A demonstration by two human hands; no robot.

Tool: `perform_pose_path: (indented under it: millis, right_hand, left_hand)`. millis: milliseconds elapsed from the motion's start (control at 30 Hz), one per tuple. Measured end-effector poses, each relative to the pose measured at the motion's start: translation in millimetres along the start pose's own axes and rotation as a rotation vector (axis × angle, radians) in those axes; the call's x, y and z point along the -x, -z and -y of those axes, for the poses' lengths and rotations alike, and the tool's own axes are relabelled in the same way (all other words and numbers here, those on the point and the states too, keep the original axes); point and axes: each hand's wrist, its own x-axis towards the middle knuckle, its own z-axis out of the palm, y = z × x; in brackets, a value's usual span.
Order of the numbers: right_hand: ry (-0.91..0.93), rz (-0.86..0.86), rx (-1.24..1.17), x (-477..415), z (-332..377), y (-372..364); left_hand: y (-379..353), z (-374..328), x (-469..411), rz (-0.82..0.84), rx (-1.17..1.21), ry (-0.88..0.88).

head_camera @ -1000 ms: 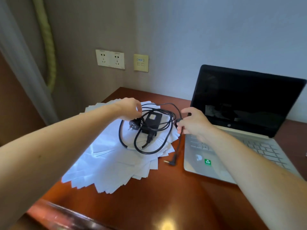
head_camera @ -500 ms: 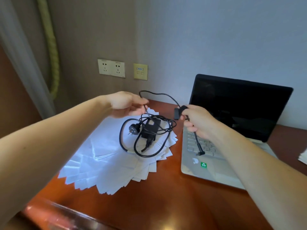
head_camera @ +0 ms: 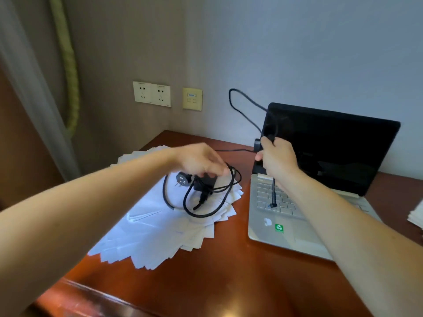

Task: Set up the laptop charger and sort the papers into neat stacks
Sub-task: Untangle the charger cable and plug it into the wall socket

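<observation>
On the reddish-brown desk, a fanned spread of white papers lies to the left of an open silver laptop. The black charger rests on top of those sheets. Its boxy brick is mostly covered by the left hand. Just left of the brick, a 3-pin wall plug lies on the paper. The thick cord curls in loose overlapping loops toward the near edge of the sheets.

The left hand is smeared by motion. Its fingers reach down to the brick and the loops, but whether they grasp anything cannot be told.

The right hand is raised in front of the laptop's dark screen with its fingers clenched round the thin cable. Above the fist the cable rises in 1 tall loop against the wall. Another run of it stretches level from the fist toward the left hand. Below the fist a short length hangs straight down, ending in an angled barrel connector with a blue tip, over the keyboard.

On the wall behind are 2 cream power sockets and a yellowish panel. A second pile of sheets shows at the right edge.
</observation>
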Motion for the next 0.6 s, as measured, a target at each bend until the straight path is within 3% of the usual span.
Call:
perform_pose_path:
  millis: [67,133,267,367,433,467,567,600]
  right_hand:
    - [-0.010,-0.013,-0.062,-6,1,4]
    - [-0.012,0.019,-0.127,-9,5,7]
    - [0.006,0.077,-0.228,-10,14,11]
    - [-0.047,0.082,-0.391,-10,20,12]
    - [-0.085,0.093,-0.485,-10,21,12]
    - [-0.101,0.107,-0.503,-10,22,11]
    - [-0.121,0.239,-0.366,-6,20,4]
    - [-0.122,0.308,-0.284,-3,20,1]
  left_hand:
    - [-17,3,-9,0.018,-0.278,0.010]
    - [-30,6,-20,-0.080,-0.363,-0.006]
    - [-22,12,-34,-0.599,-0.444,0.160]
    - [-4,21,-30,-0.815,-0.396,0.349]
    - [12,30,-28,-0.788,-0.304,0.497]
    - [18,32,-26,-0.696,-0.220,0.546]
    - [24,20,-19,-0.312,0.363,0.496]
    - [23,15,-17,-0.254,0.554,0.450]
